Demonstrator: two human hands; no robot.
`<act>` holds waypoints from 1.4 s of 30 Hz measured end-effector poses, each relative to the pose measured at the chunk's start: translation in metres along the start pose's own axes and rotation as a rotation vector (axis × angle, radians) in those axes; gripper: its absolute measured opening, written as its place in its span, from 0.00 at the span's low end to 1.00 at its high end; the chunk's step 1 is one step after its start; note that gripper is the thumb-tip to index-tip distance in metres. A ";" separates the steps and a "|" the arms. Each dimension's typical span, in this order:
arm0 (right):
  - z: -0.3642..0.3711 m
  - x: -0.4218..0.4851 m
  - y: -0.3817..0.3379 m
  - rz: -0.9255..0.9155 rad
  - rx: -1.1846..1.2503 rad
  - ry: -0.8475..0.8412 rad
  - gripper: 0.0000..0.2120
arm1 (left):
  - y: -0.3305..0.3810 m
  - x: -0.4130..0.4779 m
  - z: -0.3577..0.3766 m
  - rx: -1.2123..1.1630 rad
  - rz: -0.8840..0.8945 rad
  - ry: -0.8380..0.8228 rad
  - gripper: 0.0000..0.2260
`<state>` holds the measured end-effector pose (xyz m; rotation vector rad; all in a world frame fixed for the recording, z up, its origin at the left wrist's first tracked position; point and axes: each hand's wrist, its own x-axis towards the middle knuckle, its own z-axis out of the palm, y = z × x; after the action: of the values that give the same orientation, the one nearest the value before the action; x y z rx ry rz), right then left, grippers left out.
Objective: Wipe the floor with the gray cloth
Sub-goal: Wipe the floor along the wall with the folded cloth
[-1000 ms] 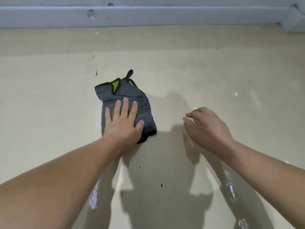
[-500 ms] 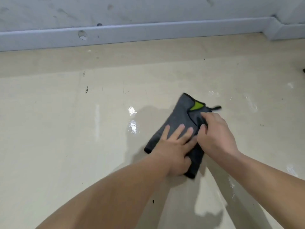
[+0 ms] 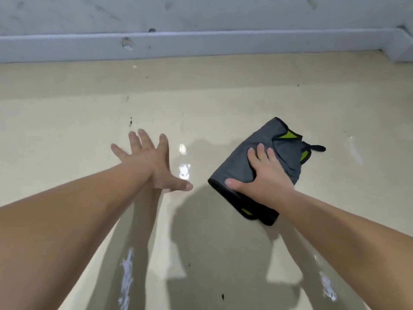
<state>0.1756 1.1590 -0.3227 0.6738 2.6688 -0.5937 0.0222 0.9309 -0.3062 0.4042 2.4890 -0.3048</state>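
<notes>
The folded gray cloth point(image 3: 263, 139), edged in black with yellow-green patches and a small black loop, lies on the glossy beige floor point(image 3: 67, 142) at right of centre. My right hand point(image 3: 266, 175) presses flat on top of it, fingers spread, thumb near its lower left corner. My left hand point(image 3: 149, 162) rests open on the bare floor well to the left of the cloth, fingers splayed, holding nothing.
A pale grey skirting board point(image 3: 201, 43) with a chipped spot runs along the wall at the top and turns a corner at the far right. Small dark specks point(image 3: 130, 121) mark the floor. Wet shiny streaks point(image 3: 184, 168) lie between my hands.
The cloth passed from my left hand to my right and slid rightward across the floor. My left hand came off it and moved left onto the bare floor.
</notes>
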 end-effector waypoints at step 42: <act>-0.002 0.125 -0.046 0.247 -0.259 0.246 0.48 | 0.004 0.035 -0.014 -0.005 0.153 0.013 0.75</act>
<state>0.0470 1.1701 -0.3565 1.0335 2.7515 -0.1022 -0.0105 0.9466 -0.3163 0.5926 2.4543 -0.2342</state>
